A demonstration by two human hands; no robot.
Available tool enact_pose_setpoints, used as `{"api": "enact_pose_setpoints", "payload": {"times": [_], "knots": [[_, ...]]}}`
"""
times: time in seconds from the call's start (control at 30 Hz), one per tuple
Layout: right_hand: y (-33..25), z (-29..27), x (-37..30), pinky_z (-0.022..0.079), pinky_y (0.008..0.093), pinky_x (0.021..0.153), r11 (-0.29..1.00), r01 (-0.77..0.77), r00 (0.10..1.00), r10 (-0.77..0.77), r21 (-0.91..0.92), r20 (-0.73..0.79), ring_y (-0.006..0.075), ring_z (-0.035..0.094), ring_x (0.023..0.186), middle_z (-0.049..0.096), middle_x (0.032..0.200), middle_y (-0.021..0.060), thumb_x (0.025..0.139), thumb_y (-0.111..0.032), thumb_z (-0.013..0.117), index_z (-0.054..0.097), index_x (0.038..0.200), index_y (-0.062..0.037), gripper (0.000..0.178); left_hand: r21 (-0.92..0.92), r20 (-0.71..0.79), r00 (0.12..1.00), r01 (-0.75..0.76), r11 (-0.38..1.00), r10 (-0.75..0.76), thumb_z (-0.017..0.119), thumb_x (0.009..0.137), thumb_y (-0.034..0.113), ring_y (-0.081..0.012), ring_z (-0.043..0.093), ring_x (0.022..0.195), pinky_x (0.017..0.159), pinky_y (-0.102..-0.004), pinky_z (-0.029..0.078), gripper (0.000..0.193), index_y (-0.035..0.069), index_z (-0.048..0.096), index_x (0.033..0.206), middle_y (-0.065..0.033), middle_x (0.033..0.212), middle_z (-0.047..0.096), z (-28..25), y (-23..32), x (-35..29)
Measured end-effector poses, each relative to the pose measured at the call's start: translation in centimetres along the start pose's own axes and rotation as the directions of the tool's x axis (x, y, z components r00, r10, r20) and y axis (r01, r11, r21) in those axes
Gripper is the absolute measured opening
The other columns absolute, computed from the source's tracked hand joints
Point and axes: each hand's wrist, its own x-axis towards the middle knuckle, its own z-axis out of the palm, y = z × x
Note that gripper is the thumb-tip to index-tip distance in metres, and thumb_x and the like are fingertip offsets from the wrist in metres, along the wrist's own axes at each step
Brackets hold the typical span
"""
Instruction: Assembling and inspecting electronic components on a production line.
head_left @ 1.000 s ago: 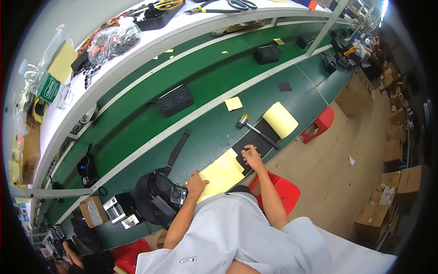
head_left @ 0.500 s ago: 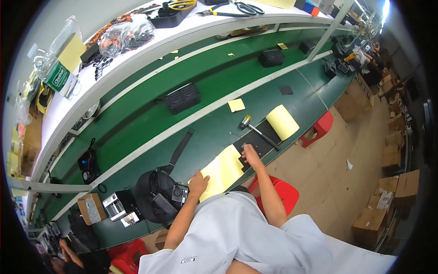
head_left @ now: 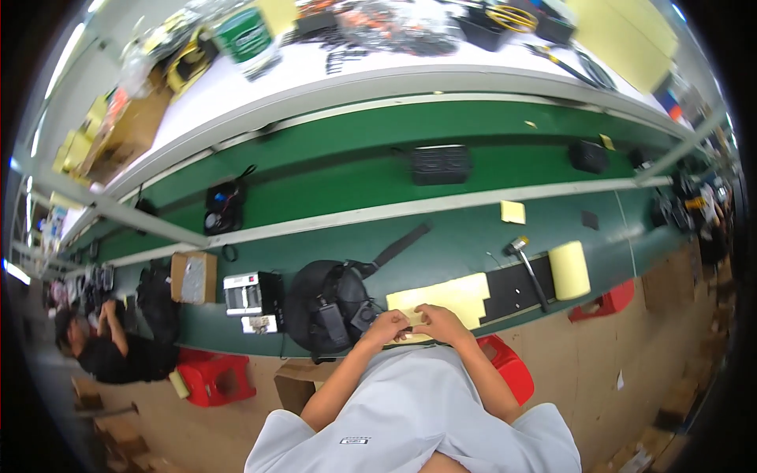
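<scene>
Both hands are close together over the near edge of a yellow sheet [head_left: 461, 293] on the green workbench. My left hand [head_left: 386, 327] has its fingers curled round a small dark piece, too small to name. Facing it, my right hand [head_left: 444, 323] bends thumb and fingers in a pinch by the same piece; what they grip is hidden. To the right of the sheet lies a black strip [head_left: 505, 303] with tiny pale bits on it. A mallet [head_left: 531, 266] with a yellow-tipped head rests across the strip, and a yellow roll [head_left: 569, 270] sits at its far end.
Left of my hands are a black bag [head_left: 300, 315] with a strap, a silver-and-black machine [head_left: 243, 295] and a cardboard box [head_left: 206, 277]. Red stools [head_left: 505, 370] stand below the bench edge. A cluttered white shelf [head_left: 355, 85] spans above. Another person [head_left: 126, 351] sits far left.
My right hand has left the black strip and come leftward to my left hand. My left hand has lifted from pressing the yellow sheet and curled. The view has swung left.
</scene>
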Motion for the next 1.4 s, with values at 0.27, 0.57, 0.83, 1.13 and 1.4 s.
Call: {"api": "enact_pose_setpoints", "payload": {"times": [0.27,0.57,0.83,1.13,1.4], "knots": [[-1.3,2.7,4.1,0.053,0.0345,0.072,0.987,-0.057,0.998,0.062,0.148,-0.030,0.0252,0.066,0.076,0.068,0.083,0.0140,0.084,-0.019,0.069,0.066,0.104,0.0001,0.028,-0.181,-0.484,0.772,-0.549,0.816,0.412,0.065,0.084,0.001,-0.0157,0.063,0.071,0.063,-0.0278,0.052,0.017,0.002,0.059,0.101,-0.0061,0.081,0.064,-15.2,11.0,-5.6],[1.5,3.5,6.0,0.052,0.0307,0.076,0.947,-0.224,0.948,0.267,0.231,-0.173,0.0188,0.065,0.081,0.069,0.089,0.0106,0.086,-0.015,0.067,0.067,0.098,0.0008,0.020,0.199,-0.953,0.150,-0.349,0.916,0.264,0.072,0.076,0.000,-0.0121,0.053,0.062,0.059,-0.0289,0.046,0.012,0.008,0.069,0.084,-0.0012,0.070,0.062,-53.9,10.8,-6.4],[1.4,3.7,6.8,0.049,0.0286,0.065,0.911,-0.363,0.905,0.394,0.194,-0.161,0.0126,0.060,0.068,0.064,0.075,0.0059,0.086,-0.012,0.065,0.063,0.089,-0.0011,0.012,0.364,-0.928,-0.081,0.013,0.931,0.364,0.081,0.069,0.012,-0.0351,0.067,0.087,0.079,-0.0414,0.050,0.050,0.003,0.056,0.111,-0.0198,0.084,0.069,-60.7,9.0,1.2],[3.0,3.8,6.9,0.050,0.0300,0.065,0.878,-0.460,0.852,0.479,0.134,-0.210,0.0149,0.063,0.070,0.067,0.076,0.0092,0.086,-0.016,0.064,0.063,0.090,0.0001,0.017,0.438,-0.839,-0.002,0.590,0.678,0.544,0.085,0.066,0.020,-0.0399,0.063,0.096,0.084,-0.0451,0.052,0.071,0.002,0.047,0.123,-0.0262,0.101,0.064,-59.1,13.0,3.3],[2.3,3.2,8.2,0.053,0.0341,0.066,0.849,-0.525,0.818,0.520,0.051,-0.247,0.0214,0.068,0.072,0.069,0.077,0.0135,0.084,-0.019,0.064,0.064,0.089,-0.0018,0.018,0.938,-0.306,0.465,0.299,0.178,0.831,0.071,0.073,0.013,-0.0405,0.062,0.100,0.084,-0.0477,0.052,0.033,0.001,0.066,0.103,-0.0227,0.107,0.065,-58.5,13.6,5.7]]}}
